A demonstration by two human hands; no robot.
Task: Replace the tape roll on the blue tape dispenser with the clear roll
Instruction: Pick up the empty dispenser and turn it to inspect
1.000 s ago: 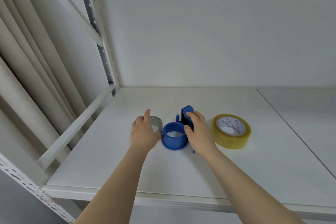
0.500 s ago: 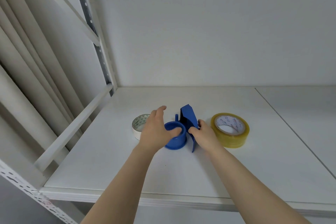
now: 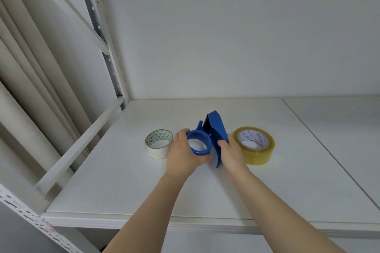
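On the white shelf (image 3: 123,181), near its middle, sits the blue tape dispenser (image 3: 213,129), gripped from both sides. Its round hub (image 3: 199,142) is bare, with no roll on it, and tilts toward the near edge, while the flat blue handle plate rises behind it. The person's left hand (image 3: 183,156) curls around the hub's left rim, thumb under the near edge and fingers over the top. The right hand (image 3: 232,154) pinches the lower edge of the plate between thumb and fingers. Just right of that hand, touching or nearly so, the clear roll (image 3: 256,147) lies flat, yellowish, with a printed white core. Just left of the left hand lies a white roll (image 3: 158,145), also flat, its core marked with green triangles. Pale curtains (image 3: 24,88) hang beyond the shelf frame at the far left.
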